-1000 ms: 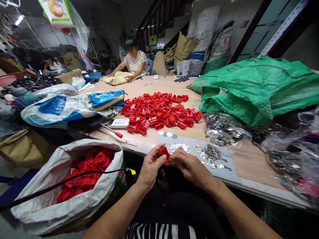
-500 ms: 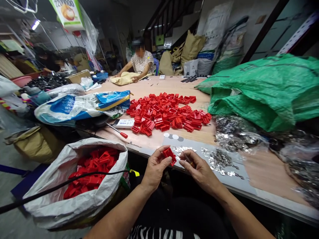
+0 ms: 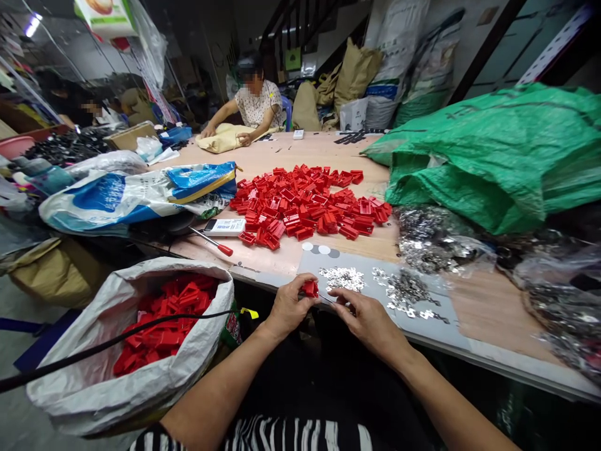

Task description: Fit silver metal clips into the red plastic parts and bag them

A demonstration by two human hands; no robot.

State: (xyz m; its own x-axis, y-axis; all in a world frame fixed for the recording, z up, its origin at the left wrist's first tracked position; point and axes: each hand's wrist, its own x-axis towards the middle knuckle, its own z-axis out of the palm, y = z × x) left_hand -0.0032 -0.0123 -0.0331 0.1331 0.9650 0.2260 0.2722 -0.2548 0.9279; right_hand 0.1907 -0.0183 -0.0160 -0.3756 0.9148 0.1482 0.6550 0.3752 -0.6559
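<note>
My left hand [image 3: 287, 305] pinches a small red plastic clip [image 3: 310, 288] at the near edge of the table [image 3: 282, 163]. My right hand [image 3: 364, 319] is closed just right of it, with its fingertips against the clip; a thin metal piece seems to sit between them. Small silver metal pieces [image 3: 345, 277] lie scattered on a grey sheet [image 3: 436, 329] just beyond my hands. A big pile of red clips [image 3: 305, 207] covers the middle of the table.
A white sack of red clips [image 3: 141, 338] stands open at my left, with a black cable over it. A red-handled screwdriver [image 3: 211, 243] and a white box [image 3: 224, 227] lie near the pile. Green sack [image 3: 493, 156] at right. Another person [image 3: 256, 103] works at the far end.
My hands have dropped closer to the table edge and come together; the clip is gripped more tightly and turned. The view has shifted slightly.
</note>
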